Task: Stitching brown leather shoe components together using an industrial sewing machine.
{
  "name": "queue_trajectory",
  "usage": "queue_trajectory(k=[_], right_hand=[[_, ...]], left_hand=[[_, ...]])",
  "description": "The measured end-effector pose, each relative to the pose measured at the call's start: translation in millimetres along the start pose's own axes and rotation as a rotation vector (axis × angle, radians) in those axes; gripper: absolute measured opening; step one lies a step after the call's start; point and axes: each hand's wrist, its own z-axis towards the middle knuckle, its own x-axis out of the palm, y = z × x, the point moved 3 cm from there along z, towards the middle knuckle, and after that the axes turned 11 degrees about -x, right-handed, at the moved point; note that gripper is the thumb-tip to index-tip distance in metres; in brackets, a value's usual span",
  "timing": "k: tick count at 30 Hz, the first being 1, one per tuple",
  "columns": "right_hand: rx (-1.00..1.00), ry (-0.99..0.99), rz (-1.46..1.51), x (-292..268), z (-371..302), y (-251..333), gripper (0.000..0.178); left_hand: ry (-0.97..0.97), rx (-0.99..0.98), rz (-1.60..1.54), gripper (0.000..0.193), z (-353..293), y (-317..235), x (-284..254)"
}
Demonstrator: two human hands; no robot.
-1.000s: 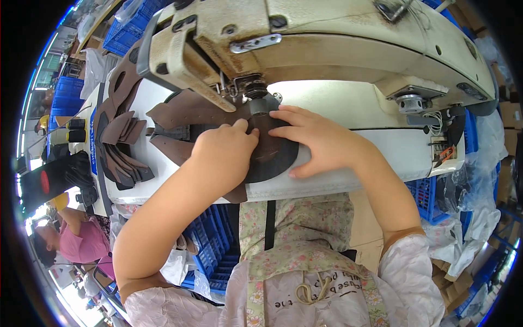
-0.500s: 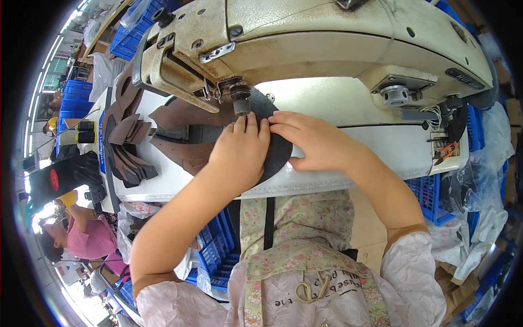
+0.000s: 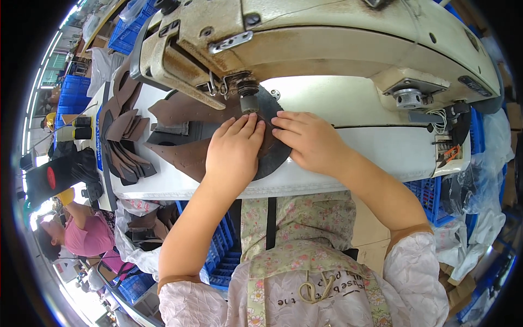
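A brown shoe upper [image 3: 177,159] with a dark rounded toe end lies on the white bed of a sewing machine [image 3: 338,52]. Its toe part is under the machine's dark cylindrical foot [image 3: 249,103], where the needle point cannot be made out. My left hand [image 3: 233,152] rests flat on the upper just in front of this foot, fingers stretched forward. To the right, my right hand [image 3: 311,140] lies over the toe's edge with its fingers extended and its thumb hidden. Neither hand is closed round the piece.
Stacked brown cut pieces [image 3: 128,144] lie at the bed's left end. Thread cones [image 3: 81,131] stand farther left, with a person in a pink top [image 3: 90,234] beyond. Orange-handled snips [image 3: 451,153] sit at the right end. A blue crate [image 3: 224,253] is below the table.
The upper has turned a little under the foot, and more brown shows near the toe. My left forearm has swung right. My right thumb, visible before, is now tucked out of sight.
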Motion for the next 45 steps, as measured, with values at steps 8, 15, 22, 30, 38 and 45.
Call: queue_trajectory(k=[8, 15, 22, 30, 38, 45], right_hand=[[0.074, -0.067, 0.072, 1, 2, 3, 0.032], [0.074, -0.068, 0.050, -6, -2, 7, 0.030], [0.054, -0.015, 0.012, -8, -4, 7, 0.027], [-0.026, 0.050, 0.011, -12, -8, 8, 0.026], [0.010, 0.065, 0.009, -16, 0, 15, 0.027], [-0.087, 0.061, 0.014, -12, -7, 14, 0.032]], left_hand=[[0.073, 0.044, -0.108, 0.056, 1, 15, -6], [0.043, 0.060, -0.112, 0.056, -4, 16, -6], [0.137, 0.109, -0.157, 0.063, -4, 19, -13], [0.193, 0.104, -0.181, 0.068, -4, 22, -14], [0.188, 0.126, -0.189, 0.069, -4, 24, -12], [0.197, 0.141, -0.139, 0.071, -5, 23, -12]])
